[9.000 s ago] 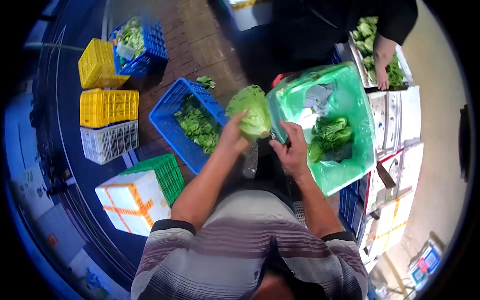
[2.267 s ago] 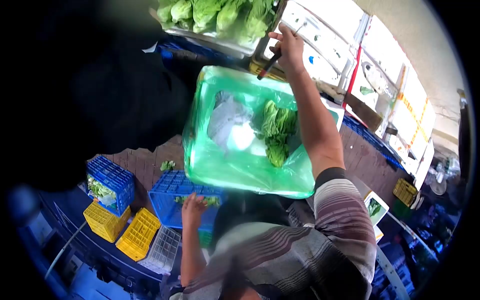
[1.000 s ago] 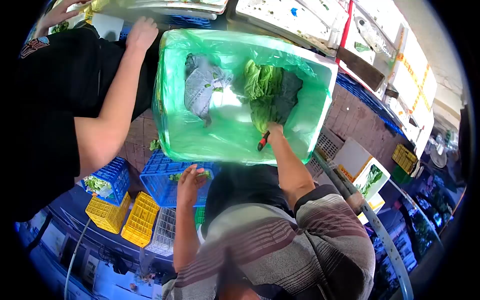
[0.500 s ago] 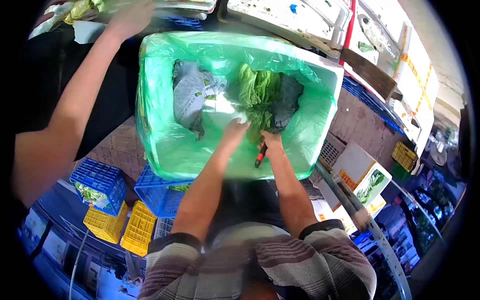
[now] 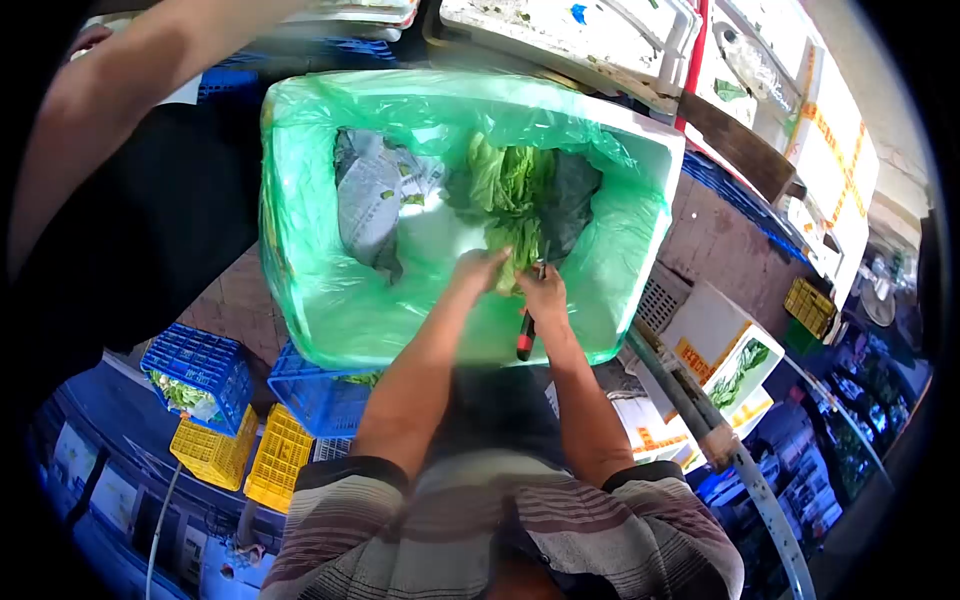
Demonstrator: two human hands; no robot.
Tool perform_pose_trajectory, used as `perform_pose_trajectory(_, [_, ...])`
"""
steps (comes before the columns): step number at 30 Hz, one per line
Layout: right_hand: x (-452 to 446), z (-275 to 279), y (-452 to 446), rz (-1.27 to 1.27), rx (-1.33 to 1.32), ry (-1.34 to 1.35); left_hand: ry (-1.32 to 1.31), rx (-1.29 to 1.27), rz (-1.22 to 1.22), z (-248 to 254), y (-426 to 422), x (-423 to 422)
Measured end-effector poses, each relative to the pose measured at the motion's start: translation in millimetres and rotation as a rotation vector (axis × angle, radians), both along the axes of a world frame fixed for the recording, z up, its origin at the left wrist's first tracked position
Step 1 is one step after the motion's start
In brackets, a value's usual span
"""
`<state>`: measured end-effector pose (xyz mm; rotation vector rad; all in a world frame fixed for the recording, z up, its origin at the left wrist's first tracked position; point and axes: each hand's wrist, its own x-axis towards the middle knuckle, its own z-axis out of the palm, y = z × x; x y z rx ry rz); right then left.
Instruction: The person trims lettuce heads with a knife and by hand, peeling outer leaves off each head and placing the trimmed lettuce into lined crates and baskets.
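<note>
A foam box lined with a green plastic bag (image 5: 330, 325) stands before me. Inside it, a bunch of leafy greens (image 5: 505, 180) lies with its lower end toward me. My left hand (image 5: 482, 270) is closed at the left side of that lower end. What looks like a knife with a black and red handle (image 5: 525, 338) is gripped in my right hand (image 5: 543, 297), close against the greens; its blade is mostly hidden. A crumpled grey sheet (image 5: 368, 205), newspaper or cloth, lies at the box's left, and a darker sheet (image 5: 572, 195) sits right of the greens.
Another person's arm (image 5: 150, 75) reaches across the upper left. Blue crates (image 5: 205, 365) and yellow crates (image 5: 280, 455) stand at lower left. A metal pole (image 5: 690, 400) slants past the box's right side. White foam trays (image 5: 560, 35) lie beyond it.
My left hand has moved onto the lower end of the greens. My right hand, with the knife, has shifted slightly nearer me. The other person's arm has swung up and left.
</note>
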<state>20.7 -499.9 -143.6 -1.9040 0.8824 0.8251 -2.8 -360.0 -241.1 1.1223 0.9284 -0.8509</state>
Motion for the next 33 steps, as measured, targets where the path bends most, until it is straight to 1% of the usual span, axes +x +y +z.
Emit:
perform_pose_trajectory(2, [-7.6, 6.0, -1.0, 0.139, -0.030, -0.057, -0.043, 0.053, -0.017, 14.8, 3.8, -6.8])
perform_pose_trajectory(3, [-10.0, 11.0, -1.0, 0.211, -0.047, -0.087, -0.077, 0.085, -0.057, 35.6, 12.5, -6.0])
perform_pose_trajectory(6, [-17.6, 39.3, 14.1, 0.261, 0.005, -0.129, -0.190, 0.005, 0.150, 66.9, 26.6, -15.5])
perform_pose_trajectory(7, [-17.9, 54.4, 23.3, 0.197, 0.074, -0.190, -0.208, -0.083, 0.246, 91.3, 33.7, -14.1])
perform_pose_trajectory(10, [-8.2, 107.0, 43.7, 0.054, 0.268, -0.121, -0.308, 0.118, 0.210, 135.0, 46.6, -16.3])
perform_pose_trajectory(11, [-12.9, 109.9, 43.4, 0.077, 0.241, -0.161, -0.377, 0.206, 0.247, 143.7, 48.0, -21.3])
perform_pose_trajectory(12, [-16.7, 115.0, 43.2, 0.066, 0.299, -0.182, -0.445, 0.300, 0.280, 150.5, 48.8, -27.5])
perform_pose_trajectory(13, [-18.6, 119.5, 42.5, 0.057, 0.357, -0.205, -0.466, 0.257, 0.319, 188.4, 60.2, -18.2])
perform_pose_trajectory(14, [-19.6, 124.4, 41.8, 0.049, 0.418, -0.228, -0.492, 0.215, 0.359, 212.6, 68.8, -15.4])
perform_pose_trajectory(15, [-19.6, 131.4, 40.2, 0.109, 0.478, -0.253, -0.427, 0.046, 0.475, 211.2, 71.3, -28.8])
perform_pose_trajectory(18, [-14.5, 166.4, 45.6, 0.252, 0.493, -0.258, -0.496, 0.146, 0.598, 210.4, 89.4, -60.7])
perform_pose_trajectory(19, [-13.3, 180.1, 49.1, 0.245, 0.560, -0.263, -0.554, 0.061, 0.648, 232.5, 103.2, -66.4])
perform_pose_trajectory(20, [-12.8, 189.7, 50.4, 0.279, 0.599, -0.255, -0.564, 0.104, 0.635, 247.9, 116.3, -74.9])
perform_pose_trajectory(22, [-11.8, 210.4, 62.0, 0.430, 0.614, -0.217, -0.840, 0.198, 0.607, 256.0, 142.8, -91.2])
perform_pose_trajectory(23, [-13.8, 217.9, 71.8, 0.485, 0.622, -0.209, -0.851, 0.140, 0.636, 266.2, 154.9, -103.7])
perform_pose_trajectory(24, [-16.3, 226.0, 82.8, 0.561, 0.634, -0.189, -0.918, -0.062, 0.778, 293.4, 165.4, -111.8])
perform_pose_trajectory(26, [-24.6, 243.2, 108.3, 0.717, 0.661, -0.140, -0.923, -0.139, 0.861, 296.6, 181.0, -139.4])
perform_pose_trajectory(27, [-33.0, 253.9, 124.2, 0.770, 0.616, -0.133, -0.855, -0.052, 0.880, 303.6, 185.4, -151.1])
perform_pose_trajectory(28, [-41.4, 254.2, 135.0, 0.799, 0.713, -0.128, -0.779, 0.031, 0.899, 313.6, 187.0, -165.5])
perform_pose_trajectory(29, [-51.0, 257.4, 146.7, 0.820, 0.733, -0.111, -0.651, 0.007, 0.977, 325.3, 189.2, -182.3])
perform_pose_trajectory(32, [-86.0, 262.5, 179.1, 0.938, 0.795, -0.092, -0.681, -0.242, 1.353, 334.8, 186.6, -244.1])
perform_pose_trajectory(33, [-102.2, 268.5, 187.3, 0.974, 0.823, -0.108, -0.544, -0.270, 1.476, 325.8, 186.9, -267.5])
